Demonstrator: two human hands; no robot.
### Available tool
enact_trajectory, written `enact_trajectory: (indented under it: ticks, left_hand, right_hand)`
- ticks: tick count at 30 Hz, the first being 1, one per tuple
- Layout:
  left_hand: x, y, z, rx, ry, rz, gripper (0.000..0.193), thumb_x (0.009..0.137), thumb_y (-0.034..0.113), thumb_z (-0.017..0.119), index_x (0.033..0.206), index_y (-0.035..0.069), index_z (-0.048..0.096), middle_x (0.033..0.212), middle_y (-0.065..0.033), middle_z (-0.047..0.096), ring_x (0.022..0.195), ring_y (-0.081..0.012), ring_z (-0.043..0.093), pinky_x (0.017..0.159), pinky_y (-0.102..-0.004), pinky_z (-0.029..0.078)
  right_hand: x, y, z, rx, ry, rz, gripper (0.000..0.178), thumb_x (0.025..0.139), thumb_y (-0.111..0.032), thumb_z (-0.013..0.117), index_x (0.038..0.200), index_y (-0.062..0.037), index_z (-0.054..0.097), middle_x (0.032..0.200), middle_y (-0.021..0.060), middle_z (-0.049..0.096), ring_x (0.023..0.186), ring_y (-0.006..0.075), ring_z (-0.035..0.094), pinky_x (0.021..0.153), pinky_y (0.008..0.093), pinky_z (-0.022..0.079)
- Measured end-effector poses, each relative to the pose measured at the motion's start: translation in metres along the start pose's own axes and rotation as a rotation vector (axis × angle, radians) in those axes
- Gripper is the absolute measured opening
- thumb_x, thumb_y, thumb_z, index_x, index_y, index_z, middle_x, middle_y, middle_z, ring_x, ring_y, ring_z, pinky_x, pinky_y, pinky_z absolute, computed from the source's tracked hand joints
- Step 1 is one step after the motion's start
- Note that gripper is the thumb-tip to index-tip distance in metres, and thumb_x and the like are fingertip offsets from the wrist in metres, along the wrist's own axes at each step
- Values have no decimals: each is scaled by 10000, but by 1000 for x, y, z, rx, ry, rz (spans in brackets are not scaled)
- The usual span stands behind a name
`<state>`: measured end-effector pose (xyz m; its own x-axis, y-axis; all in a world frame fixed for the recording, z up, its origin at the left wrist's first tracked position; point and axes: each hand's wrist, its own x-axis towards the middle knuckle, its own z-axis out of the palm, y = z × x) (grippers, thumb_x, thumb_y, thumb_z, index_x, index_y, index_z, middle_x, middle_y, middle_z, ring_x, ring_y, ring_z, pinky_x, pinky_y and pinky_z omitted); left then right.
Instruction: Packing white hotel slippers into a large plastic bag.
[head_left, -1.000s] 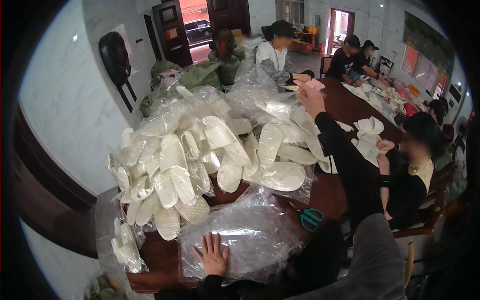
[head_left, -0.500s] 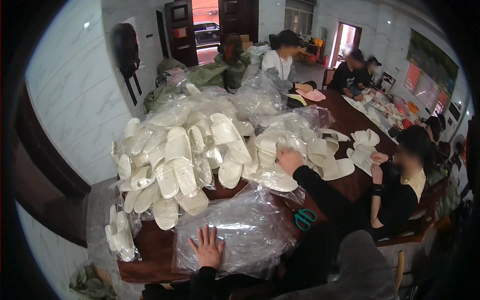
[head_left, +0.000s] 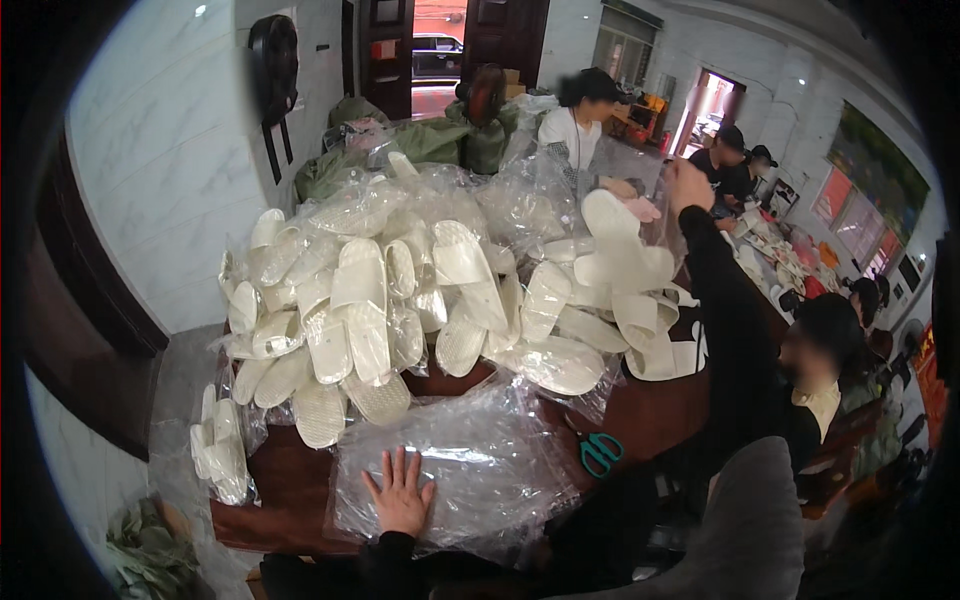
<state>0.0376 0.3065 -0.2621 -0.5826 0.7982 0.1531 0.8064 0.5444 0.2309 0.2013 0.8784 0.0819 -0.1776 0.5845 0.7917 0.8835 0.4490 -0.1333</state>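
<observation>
My left hand [head_left: 401, 494] lies flat with fingers spread on a stack of clear plastic bags [head_left: 470, 455] at the table's near edge. Out to the far right my right hand [head_left: 689, 187] is raised, its fingers closed on the edge of a clear plastic bag [head_left: 655, 168]. Below and left of that hand, white slippers [head_left: 612, 235] stick up above the others. A large heap of white slippers [head_left: 360, 285], many in clear bags, covers the table's middle and left. Teal-handled scissors [head_left: 601, 454] rest just right of the bag stack.
The brown table [head_left: 290, 500] runs away to the far right. A person in black [head_left: 815, 350] sits close on my right; another in white [head_left: 570, 130] works across the table. Green sacks [head_left: 420, 145] and a fan [head_left: 484, 92] stand behind the heap.
My right hand has risen from the slipper heap, up and to the right, drawing up a clear bag. The slippers near it have shifted upward. My left hand stays on the bags.
</observation>
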Motion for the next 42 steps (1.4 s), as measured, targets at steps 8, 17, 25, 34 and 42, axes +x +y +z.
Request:
enact_trajectory:
  ticks: [8, 17, 25, 34, 42]
  left_hand:
    - [1, -1, 6, 16, 21, -3, 595, 916, 442, 535, 1437, 175, 428, 1539, -81, 324, 1446, -314, 233, 1108, -679, 87]
    - [5, -2, 15, -37, 74, 31, 689, 903, 492, 541, 1476, 158, 357, 1542, -66, 326, 1453, -294, 225, 1106, -682, 87]
    - [12, -58, 41, -1951, -26, -237, 564, 982, 275, 510, 1471, 54, 334, 1523, -106, 348, 1444, -245, 255, 1161, -486, 198]
    - [13, -69, -60, -2029, 0, -471, 587, 1026, 409, 413, 1498, 87, 278, 1485, -120, 397, 1333, -278, 427, 1040, -471, 385]
    - [21, -58, -40, -1684, -62, -268, 539, 995, 156, 503, 1498, 148, 311, 1491, -69, 393, 1205, -248, 543, 954, -378, 467]
  right_hand:
    - [-42, -53, -111, 213, -171, -350, 205, 903, -266, 566, 976, -76, 591, 854, 189, 660, 812, 387, 646, 667, 470, 497]
    - [-359, -171, -175, 642, -639, -701, 155, 866, -215, 614, 973, -107, 586, 791, 113, 647, 694, 332, 642, 580, 443, 500]
    - [-519, -266, -134, 954, -919, -629, 152, 916, -236, 554, 969, -95, 532, 755, 165, 641, 653, 388, 622, 580, 477, 486]
    - [-523, -285, -140, 1010, -1066, -563, 214, 943, -286, 525, 954, -73, 516, 708, 189, 607, 650, 417, 603, 580, 527, 454]
    - [-485, -233, -121, 805, -555, -590, 361, 911, -322, 585, 1221, -143, 542, 1114, 103, 563, 1058, 298, 545, 838, 481, 443]
